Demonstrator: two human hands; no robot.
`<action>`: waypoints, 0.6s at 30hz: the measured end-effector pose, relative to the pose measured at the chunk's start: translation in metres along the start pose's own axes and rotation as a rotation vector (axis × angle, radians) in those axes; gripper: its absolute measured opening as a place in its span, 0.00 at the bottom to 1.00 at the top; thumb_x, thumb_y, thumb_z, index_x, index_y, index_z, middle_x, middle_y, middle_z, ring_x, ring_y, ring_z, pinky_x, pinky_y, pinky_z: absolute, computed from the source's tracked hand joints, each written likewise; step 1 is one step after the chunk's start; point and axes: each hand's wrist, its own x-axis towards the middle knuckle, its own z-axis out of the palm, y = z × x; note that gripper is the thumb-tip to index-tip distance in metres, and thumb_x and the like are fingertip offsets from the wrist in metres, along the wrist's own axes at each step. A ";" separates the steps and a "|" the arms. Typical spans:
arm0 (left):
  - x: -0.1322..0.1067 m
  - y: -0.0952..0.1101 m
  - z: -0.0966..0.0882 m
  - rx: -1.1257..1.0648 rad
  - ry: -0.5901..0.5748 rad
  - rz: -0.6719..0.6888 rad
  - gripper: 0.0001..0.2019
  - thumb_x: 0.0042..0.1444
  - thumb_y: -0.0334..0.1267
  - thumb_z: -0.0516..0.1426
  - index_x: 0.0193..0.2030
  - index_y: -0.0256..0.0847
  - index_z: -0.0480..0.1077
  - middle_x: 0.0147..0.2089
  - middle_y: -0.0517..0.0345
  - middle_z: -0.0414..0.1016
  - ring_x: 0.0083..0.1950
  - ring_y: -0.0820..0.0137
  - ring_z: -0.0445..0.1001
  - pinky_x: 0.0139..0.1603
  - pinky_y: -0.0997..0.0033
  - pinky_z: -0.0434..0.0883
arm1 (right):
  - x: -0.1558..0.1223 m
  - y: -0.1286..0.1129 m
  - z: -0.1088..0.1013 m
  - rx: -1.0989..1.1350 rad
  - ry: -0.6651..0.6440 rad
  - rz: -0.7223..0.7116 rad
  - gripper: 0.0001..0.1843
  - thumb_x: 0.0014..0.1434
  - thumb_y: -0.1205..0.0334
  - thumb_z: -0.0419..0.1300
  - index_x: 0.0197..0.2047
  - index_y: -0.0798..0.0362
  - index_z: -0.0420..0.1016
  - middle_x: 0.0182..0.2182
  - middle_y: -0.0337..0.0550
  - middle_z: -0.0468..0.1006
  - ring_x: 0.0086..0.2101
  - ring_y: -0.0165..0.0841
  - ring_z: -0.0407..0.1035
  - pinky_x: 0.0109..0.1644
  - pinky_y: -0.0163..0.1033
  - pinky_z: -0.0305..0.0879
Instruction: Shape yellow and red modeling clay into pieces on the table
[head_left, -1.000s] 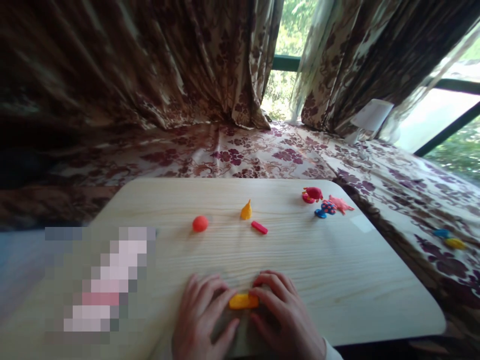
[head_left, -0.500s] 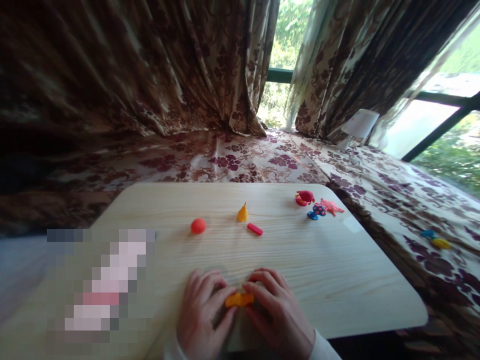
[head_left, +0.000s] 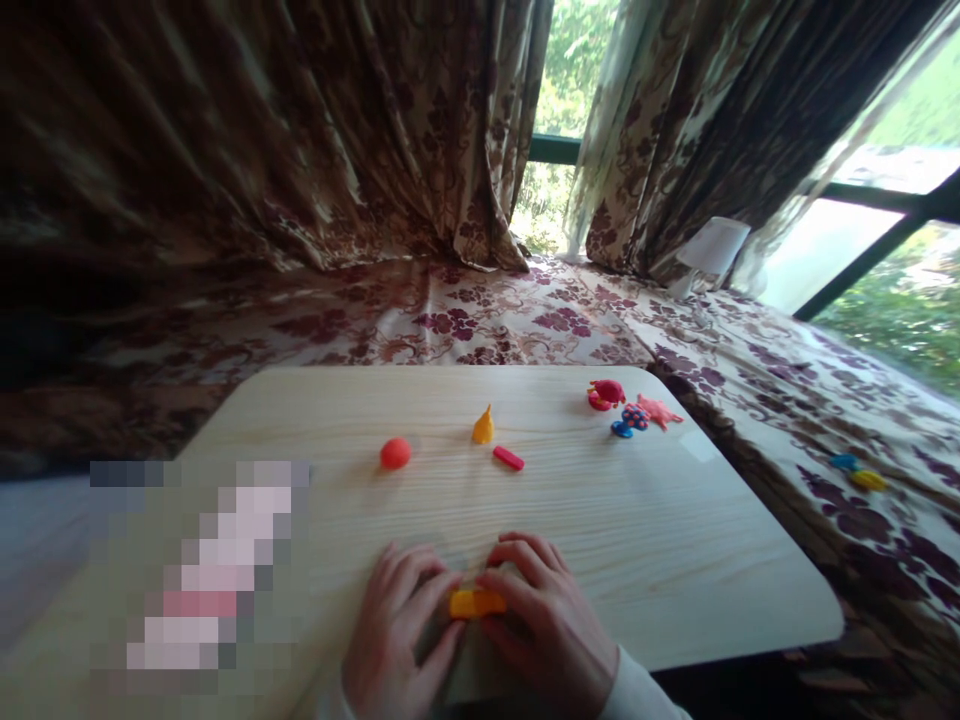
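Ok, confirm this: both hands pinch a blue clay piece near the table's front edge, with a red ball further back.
Wrong colour: the clay piece is orange, not blue, as the head view shows. The left hand and right hand do pinch it near the table's front edge, with the red ball further back.

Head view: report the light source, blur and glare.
In the head view, daylight enters by the window at upper right, blown out; the curtains at left are dark and smeared; a pale sheen lies on the table near its far right corner; a pixelated patch covers the lower left; the left hand, right hand and orange piece look slightly soft.
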 end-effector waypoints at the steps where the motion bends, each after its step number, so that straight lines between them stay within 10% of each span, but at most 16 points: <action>1: -0.001 -0.002 0.000 0.009 -0.004 0.009 0.14 0.54 0.34 0.56 0.48 0.45 0.67 0.46 0.55 0.69 0.54 0.63 0.65 0.62 0.56 0.55 | 0.000 0.000 0.000 -0.009 -0.005 -0.001 0.18 0.49 0.71 0.66 0.43 0.46 0.75 0.41 0.41 0.74 0.49 0.41 0.63 0.53 0.46 0.62; 18: -0.002 -0.003 0.005 0.028 0.050 -0.033 0.07 0.53 0.35 0.55 0.38 0.47 0.70 0.40 0.56 0.72 0.49 0.61 0.70 0.57 0.52 0.62 | -0.013 0.036 0.007 -0.192 0.106 -0.231 0.06 0.55 0.65 0.61 0.38 0.48 0.70 0.36 0.42 0.75 0.45 0.38 0.69 0.47 0.40 0.68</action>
